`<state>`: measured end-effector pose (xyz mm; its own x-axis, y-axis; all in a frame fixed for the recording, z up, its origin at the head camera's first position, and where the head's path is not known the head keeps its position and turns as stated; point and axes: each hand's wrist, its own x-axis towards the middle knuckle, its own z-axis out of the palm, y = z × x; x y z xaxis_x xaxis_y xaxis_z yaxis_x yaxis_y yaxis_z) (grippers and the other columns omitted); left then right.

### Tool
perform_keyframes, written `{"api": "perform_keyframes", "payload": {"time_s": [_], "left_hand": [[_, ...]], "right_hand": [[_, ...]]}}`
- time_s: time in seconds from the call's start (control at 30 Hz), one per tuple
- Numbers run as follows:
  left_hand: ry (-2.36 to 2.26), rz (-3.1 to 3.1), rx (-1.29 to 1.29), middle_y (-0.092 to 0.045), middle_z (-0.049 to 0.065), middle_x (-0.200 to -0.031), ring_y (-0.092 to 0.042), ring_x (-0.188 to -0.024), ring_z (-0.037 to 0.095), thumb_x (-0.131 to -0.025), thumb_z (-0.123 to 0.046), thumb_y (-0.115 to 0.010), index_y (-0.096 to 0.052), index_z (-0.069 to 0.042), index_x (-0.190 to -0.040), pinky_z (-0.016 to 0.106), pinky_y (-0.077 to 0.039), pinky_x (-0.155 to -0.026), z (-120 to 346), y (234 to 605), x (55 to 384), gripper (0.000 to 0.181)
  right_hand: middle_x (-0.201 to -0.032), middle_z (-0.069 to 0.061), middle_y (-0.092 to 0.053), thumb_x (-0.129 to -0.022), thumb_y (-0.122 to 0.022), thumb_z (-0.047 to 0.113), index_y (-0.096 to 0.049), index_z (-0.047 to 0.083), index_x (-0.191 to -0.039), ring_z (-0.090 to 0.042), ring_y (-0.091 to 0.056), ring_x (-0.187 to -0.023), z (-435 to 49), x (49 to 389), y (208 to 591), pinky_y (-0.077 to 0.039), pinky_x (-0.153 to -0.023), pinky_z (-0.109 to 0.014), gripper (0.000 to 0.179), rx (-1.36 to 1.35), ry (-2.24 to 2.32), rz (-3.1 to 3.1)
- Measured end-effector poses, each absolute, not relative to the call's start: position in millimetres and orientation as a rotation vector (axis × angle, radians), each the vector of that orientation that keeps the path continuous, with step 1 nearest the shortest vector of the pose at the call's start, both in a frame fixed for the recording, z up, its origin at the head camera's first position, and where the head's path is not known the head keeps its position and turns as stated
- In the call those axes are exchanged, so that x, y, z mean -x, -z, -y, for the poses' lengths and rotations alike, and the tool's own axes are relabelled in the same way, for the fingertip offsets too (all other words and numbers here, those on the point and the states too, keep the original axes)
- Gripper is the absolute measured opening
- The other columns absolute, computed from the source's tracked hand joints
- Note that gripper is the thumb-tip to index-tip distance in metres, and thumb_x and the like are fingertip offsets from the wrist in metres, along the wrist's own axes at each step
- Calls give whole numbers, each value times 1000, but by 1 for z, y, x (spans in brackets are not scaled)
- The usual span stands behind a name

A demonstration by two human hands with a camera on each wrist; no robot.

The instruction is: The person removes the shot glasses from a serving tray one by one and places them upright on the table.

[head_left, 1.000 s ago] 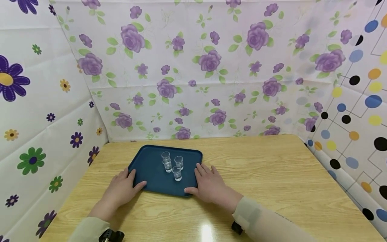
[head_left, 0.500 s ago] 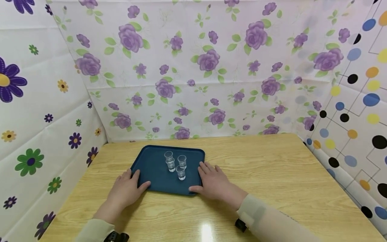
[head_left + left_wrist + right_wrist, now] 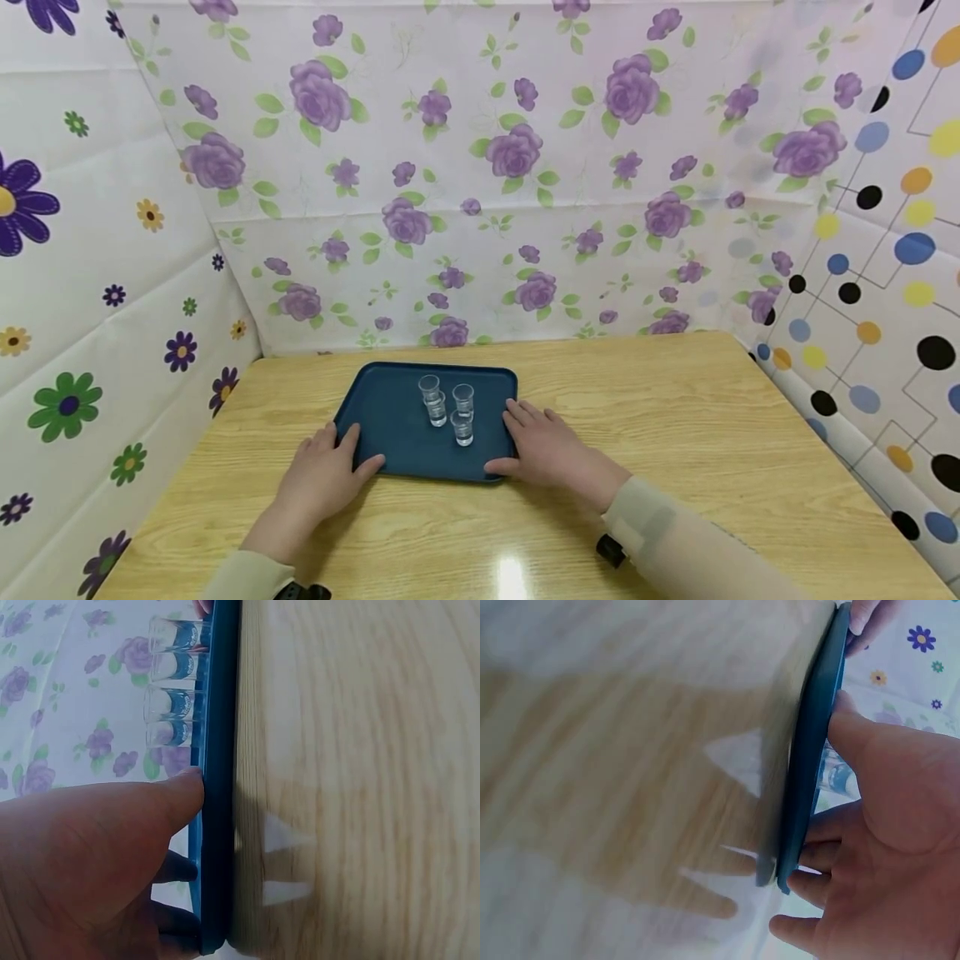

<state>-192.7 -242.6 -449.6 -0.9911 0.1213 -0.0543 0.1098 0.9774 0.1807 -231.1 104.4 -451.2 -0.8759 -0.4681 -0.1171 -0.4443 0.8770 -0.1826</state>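
Note:
A dark blue rectangular tray lies on the wooden table, left of centre in the head view. Several small clear shot glasses stand upright in a close group on it, right of its middle. My left hand lies at the tray's near left corner, thumb on the front rim and fingers along the left side. At the near right corner, my right hand touches the rim with thumb and spread, fairly straight fingers. In the wrist views the left thumb and right thumb rest against the tray edge.
The wooden table extends to the right of the tray. Behind it hangs a white cloth with purple roses. Patterned cloths also close off the left and right sides.
Tray and glasses have slid a little to the right across the table, with both hands moving along at its corners. The glasses remain upright. The head view has shifted slightly.

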Motion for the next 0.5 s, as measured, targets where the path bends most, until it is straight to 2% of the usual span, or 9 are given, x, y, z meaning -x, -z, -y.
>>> {"api": "perform_keyframes", "payload": {"time_s": [0.23,0.5], "left_hand": [[-274,-3062,-197,-34,48,-163,-34,-153,63,-113,-55,-60,-50,6,-162,74,-24,-128,235,450,191,79],[-259,-3055,-205,-35,46,-163,-34,-154,62,-113,-54,-60,-53,-2,-163,74,-24,-128,226,452,191,73]], "right_hand": [[-178,-16,-32,-104,-68,67,-42,2,-170,-35,-30,-165,-116,235,446,-28,-132,-63,96,719,254,-2871],[-177,-21,-32,-103,-71,63,-42,-2,-168,-40,-30,-164,-128,242,448,-29,-131,-65,97,760,264,-2850]]}}
